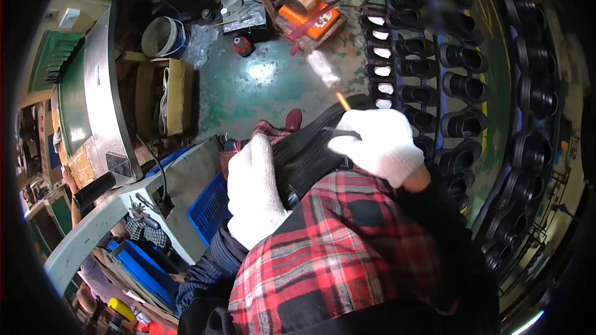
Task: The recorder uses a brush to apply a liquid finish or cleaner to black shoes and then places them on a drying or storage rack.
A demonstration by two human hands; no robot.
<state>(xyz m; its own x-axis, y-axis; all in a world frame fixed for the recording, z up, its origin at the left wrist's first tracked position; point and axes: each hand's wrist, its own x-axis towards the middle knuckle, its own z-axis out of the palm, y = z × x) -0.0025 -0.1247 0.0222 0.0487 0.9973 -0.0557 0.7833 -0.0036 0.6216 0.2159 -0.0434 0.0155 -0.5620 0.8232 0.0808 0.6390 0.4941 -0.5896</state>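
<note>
Across my lap, over a red plaid cloth (335, 242), lies a black shoe (304, 160) with a patterned surface. My left hand (253, 180), in a white knitted glove, is closed along its near left side. My right hand (377, 144), also white-gloved, is closed at the shoe's right end. From the top of that fist sticks out a thin wooden handle (343, 101); its working end is hidden or too blurred to make out. A narrow dark edge shows beside the right thumb.
Racks to the right hold rows of black shoes (462, 56). Ahead, an orange box (307, 9) stands on a wooden stand, near a dark bottle (242, 46) on the green floor. A bucket (164, 37), cardboard box (180, 96) and blue crate (208, 208) are at left.
</note>
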